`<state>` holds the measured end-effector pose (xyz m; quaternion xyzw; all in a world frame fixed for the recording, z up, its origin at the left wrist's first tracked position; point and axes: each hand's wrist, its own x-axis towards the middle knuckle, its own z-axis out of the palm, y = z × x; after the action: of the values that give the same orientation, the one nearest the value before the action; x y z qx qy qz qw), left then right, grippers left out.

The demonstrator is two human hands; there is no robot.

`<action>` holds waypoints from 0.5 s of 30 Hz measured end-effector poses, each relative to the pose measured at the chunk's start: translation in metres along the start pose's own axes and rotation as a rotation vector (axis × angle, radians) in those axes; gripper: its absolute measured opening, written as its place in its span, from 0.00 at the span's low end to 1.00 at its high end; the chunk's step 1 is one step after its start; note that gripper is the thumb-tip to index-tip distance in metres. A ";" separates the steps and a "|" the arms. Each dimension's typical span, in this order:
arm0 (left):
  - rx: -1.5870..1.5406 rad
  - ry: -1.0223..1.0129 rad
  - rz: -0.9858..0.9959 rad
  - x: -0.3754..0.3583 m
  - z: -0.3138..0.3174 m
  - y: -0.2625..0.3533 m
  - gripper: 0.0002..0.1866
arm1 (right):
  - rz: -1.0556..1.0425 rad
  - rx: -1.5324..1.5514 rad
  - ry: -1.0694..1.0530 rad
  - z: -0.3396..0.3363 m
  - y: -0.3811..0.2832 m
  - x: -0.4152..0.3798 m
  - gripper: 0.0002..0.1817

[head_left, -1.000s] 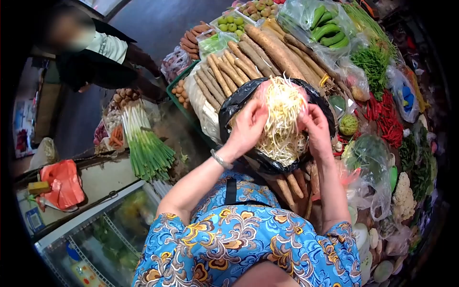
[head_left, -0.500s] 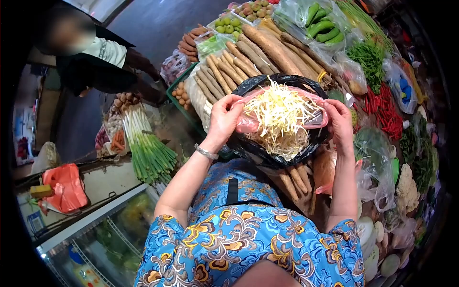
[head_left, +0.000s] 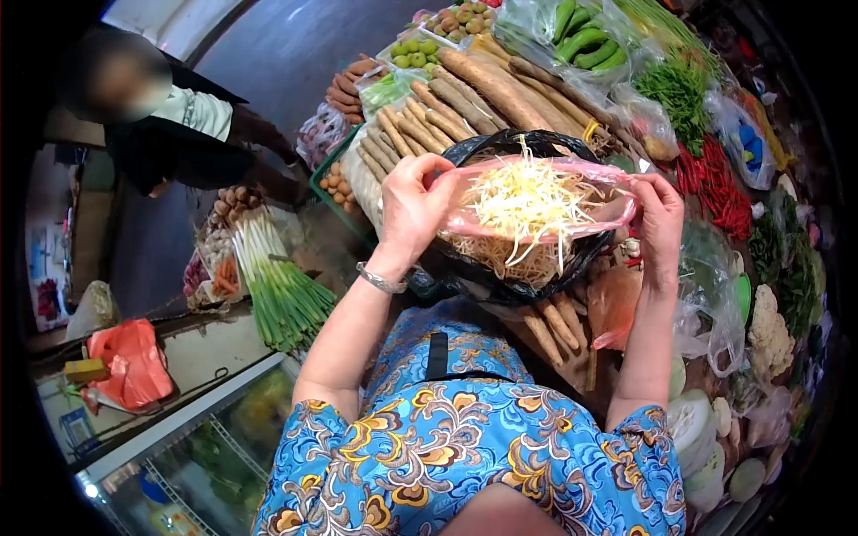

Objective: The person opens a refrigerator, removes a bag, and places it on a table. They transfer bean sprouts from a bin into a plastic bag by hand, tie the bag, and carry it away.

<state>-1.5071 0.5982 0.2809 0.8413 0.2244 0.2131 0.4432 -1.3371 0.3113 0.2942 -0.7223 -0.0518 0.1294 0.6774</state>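
A pink plastic bag (head_left: 465, 220) is stretched between my two hands, with white and yellow bean sprouts (head_left: 527, 201) in its mouth. My left hand (head_left: 416, 205) pinches the bag's left edge between thumb and fingers. At the right edge, my right hand (head_left: 659, 219) grips the plastic the same way. Under it stands a black plastic bag (head_left: 474, 279) with its rim folded open. More bean sprouts (head_left: 505, 255) lie inside this black bag, and a few strands hang over the pink bag's near edge.
Long brown roots (head_left: 500, 89) lie beyond the black bag. Green onions (head_left: 281, 286) are to the left, above a glass-topped case (head_left: 206, 438). Red chilies (head_left: 715, 192), a clear plastic bag (head_left: 710, 313) and cauliflower (head_left: 769, 330) sit to the right. A person (head_left: 179, 134) stands at the upper left.
My hands have lifted the pink bag a little and drawn its edges farther apart. Sprouts have shifted inside it, with some now hanging over the near edge.
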 end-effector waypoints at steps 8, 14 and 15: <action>-0.351 -0.205 -0.171 0.014 -0.016 0.019 0.02 | -0.008 -0.027 -0.001 -0.009 -0.026 -0.014 0.05; -0.508 -0.217 -0.012 0.009 -0.001 0.029 0.02 | -0.101 -0.099 -0.071 -0.003 -0.024 -0.019 0.02; -0.615 -0.321 -0.247 0.006 -0.005 0.033 0.03 | -0.100 -0.065 -0.067 -0.008 -0.023 -0.020 0.02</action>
<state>-1.4988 0.5886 0.3121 0.6579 0.1774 0.0806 0.7275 -1.3524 0.3005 0.3193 -0.7358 -0.1147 0.1175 0.6570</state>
